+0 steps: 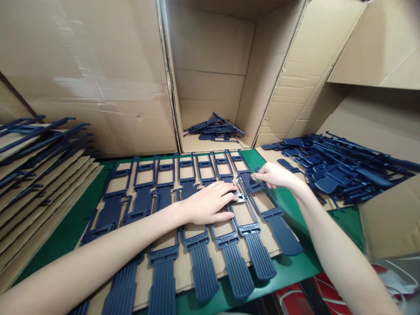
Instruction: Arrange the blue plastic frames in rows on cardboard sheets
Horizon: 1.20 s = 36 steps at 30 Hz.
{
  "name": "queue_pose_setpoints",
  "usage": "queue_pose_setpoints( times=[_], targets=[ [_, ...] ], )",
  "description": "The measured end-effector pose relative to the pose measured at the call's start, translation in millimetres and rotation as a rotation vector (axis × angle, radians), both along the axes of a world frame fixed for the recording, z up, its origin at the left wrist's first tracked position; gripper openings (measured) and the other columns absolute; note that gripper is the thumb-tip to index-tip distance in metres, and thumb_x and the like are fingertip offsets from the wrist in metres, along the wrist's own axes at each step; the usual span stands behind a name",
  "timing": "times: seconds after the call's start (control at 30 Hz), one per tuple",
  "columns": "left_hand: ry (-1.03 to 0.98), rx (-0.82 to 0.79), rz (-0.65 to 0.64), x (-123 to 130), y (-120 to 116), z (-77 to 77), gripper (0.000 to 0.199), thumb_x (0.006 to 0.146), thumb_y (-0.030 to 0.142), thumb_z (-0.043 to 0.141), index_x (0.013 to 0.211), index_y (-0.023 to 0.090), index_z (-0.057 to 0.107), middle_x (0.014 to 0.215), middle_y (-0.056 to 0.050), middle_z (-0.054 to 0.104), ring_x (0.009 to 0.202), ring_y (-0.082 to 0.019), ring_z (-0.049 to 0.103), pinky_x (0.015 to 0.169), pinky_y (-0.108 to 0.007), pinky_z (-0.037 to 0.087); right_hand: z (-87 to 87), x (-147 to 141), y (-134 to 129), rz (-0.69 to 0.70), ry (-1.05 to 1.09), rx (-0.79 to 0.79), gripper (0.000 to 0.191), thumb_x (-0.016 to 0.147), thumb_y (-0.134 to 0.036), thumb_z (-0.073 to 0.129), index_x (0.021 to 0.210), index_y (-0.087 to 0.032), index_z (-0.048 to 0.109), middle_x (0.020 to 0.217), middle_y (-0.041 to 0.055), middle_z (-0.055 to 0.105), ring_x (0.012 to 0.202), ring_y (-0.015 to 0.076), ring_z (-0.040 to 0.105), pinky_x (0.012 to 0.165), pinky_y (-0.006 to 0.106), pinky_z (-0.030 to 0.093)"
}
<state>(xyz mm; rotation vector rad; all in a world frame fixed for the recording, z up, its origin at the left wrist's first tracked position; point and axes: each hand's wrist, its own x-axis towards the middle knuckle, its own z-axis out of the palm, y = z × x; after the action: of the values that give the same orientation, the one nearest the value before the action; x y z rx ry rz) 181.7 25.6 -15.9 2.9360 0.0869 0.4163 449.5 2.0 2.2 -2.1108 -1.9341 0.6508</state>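
From where I stand, the biggest thing is the tall, open brown cardboard box (pixel 213 48) at the back, a small heap of dark blue plastic parts (pixel 215 129) lying inside at its bottom. The green tabletop (pixel 288 267) spreads out in front of it. To the left rises a stack of flat brown cardboard sheets (pixel 55 210), with dark blue pieces lying between its layers; to the right, a large jumbled pile of dark blue plastic pieces (pixel 334 166) sits on cardboard.

Between them, a brown cardboard layer (pixel 183 275) carries two rows of dark blue plastic frames with ribbed paddles. The left hand (pixel 210 203) lies palm down across the near row, fingers partly spread, the fingertips at a small silver metal plate (pixel 241 198) set across one frame. The right hand (pixel 275 175) is at the upper end of the rightmost dark blue frame (pixel 285 236) of that row, thumb and forefinger closed together at its corner, the other fingers curled in. Exactly what they pinch I can't tell. That frame slants, its paddle pointing toward the table's near edge.
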Motion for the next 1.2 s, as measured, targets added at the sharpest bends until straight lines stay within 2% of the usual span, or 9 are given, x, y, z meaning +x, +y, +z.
queue_pose_setpoints(
  times=[0.13,0.3,0.53,0.63,0.77,0.9,1.0,1.1,1.2],
  targets=[
    [-0.004,-0.001,0.006,0,0,-0.2,0.033,0.09,0.038,0.052,0.114,0.015,0.054,0.132,-0.018,0.049,0.123,-0.03,0.044,0.105,-0.045,0.032,-2.6,0,0,0.012,0.05,-0.074,0.06,0.084,-0.057,0.049,0.039,-0.018,0.045,0.037,0.0035,0.052,0.028,0.0092,0.042,0.033,0.022,0.032],
    [-0.004,-0.003,0.014,0,1,-0.1,0.032,0.091,0.038,0.051,0.113,0.015,0.055,0.131,-0.017,0.05,0.122,-0.029,0.045,0.103,-0.043,0.034,-3.8,-2,-1,-0.008,0.088,-0.184,0.058,0.089,-0.052,0.046,0.043,-0.016,0.05,0.041,0.0061,0.056,0.031,0.0101,0.047,0.032,0.02,0.035],
    [0.018,0.015,0.004,2,3,0.5,0.035,0.092,0.041,0.05,0.114,0.014,0.055,0.129,-0.017,0.051,0.121,-0.029,0.046,0.103,-0.043,0.034,-6.6,7,3,-0.103,0.102,-0.021,0.045,0.086,-0.047,0.055,0.056,-0.013,0.058,0.045,0.0053,0.058,0.035,0.0117,0.052,0.033,0.02,0.038],
    [0.024,0.058,-0.029,6,7,15.8,0.033,0.091,0.041,0.052,0.111,0.015,0.057,0.127,-0.017,0.052,0.123,-0.028,0.044,0.104,-0.043,0.033,-1.6,14,4,-0.138,0.106,0.079,0.041,0.085,-0.047,0.055,0.064,-0.012,0.062,0.05,0.0057,0.061,0.038,0.0116,0.054,0.034,0.019,0.038],
    [0.072,0.115,-0.002,-6,4,66.5,0.027,0.093,0.036,0.05,0.106,0.015,0.059,0.122,-0.013,0.056,0.118,-0.025,0.048,0.102,-0.04,0.035,15.3,16,-10,-0.214,0.168,0.237,0.042,0.085,-0.049,0.051,0.075,-0.011,0.064,0.057,0.0056,0.062,0.043,0.0113,0.055,0.038,0.019,0.04],
    [-0.01,0.179,0.282,-54,-35,126.7,0.022,0.094,0.028,0.045,0.102,0.017,0.061,0.116,-0.009,0.058,0.107,-0.022,0.053,0.094,-0.038,0.041,19.1,12,-59,-0.262,0.272,0.31,0.043,0.084,-0.054,0.05,0.078,-0.014,0.066,0.061,0.0057,0.063,0.051,0.0137,0.058,0.046,0.022,0.047],
    [-0.235,0.169,0.566,-107,-87,144.3,0.02,0.092,0.025,0.045,0.103,0.023,0.062,0.111,-0.004,0.059,0.1,-0.02,0.054,0.088,-0.033,0.044,0.1,9,-113,-0.402,0.326,0.335,0.046,0.077,-0.06,0.053,0.082,-0.017,0.069,0.075,0.0096,0.069,0.067,0.022,0.065,0.055,0.029,0.053],
    [-0.41,0.111,0.901,-162,-135,126.3,0.016,0.088,0.027,0.05,0.095,0.03,0.064,0.107,0.001,0.059,0.093,-0.019,0.057,0.081,-0.03,0.045,-28.0,-1,-161,-0.61,0.396,0.334,0.045,0.065,-0.064,0.058,0.082,-0.025,0.071,0.086,0.0096,0.072,0.083,0.0307,0.067,0.069,0.038,0.057],
    [-0.501,-0.125,1.165,-214,-159,87.2,0.016,0.08,0.038,0.06,0.093,0.034,0.07,0.106,0.004,0.062,0.093,-0.023,0.058,0.083,-0.029,0.046,-51.4,-17,-188,-0.785,0.471,0.333,0.041,0.055,-0.065,0.059,0.077,-0.033,0.07,0.087,0.0059,0.073,0.09,0.0336,0.066,0.075,0.041,0.057]
  ],
)
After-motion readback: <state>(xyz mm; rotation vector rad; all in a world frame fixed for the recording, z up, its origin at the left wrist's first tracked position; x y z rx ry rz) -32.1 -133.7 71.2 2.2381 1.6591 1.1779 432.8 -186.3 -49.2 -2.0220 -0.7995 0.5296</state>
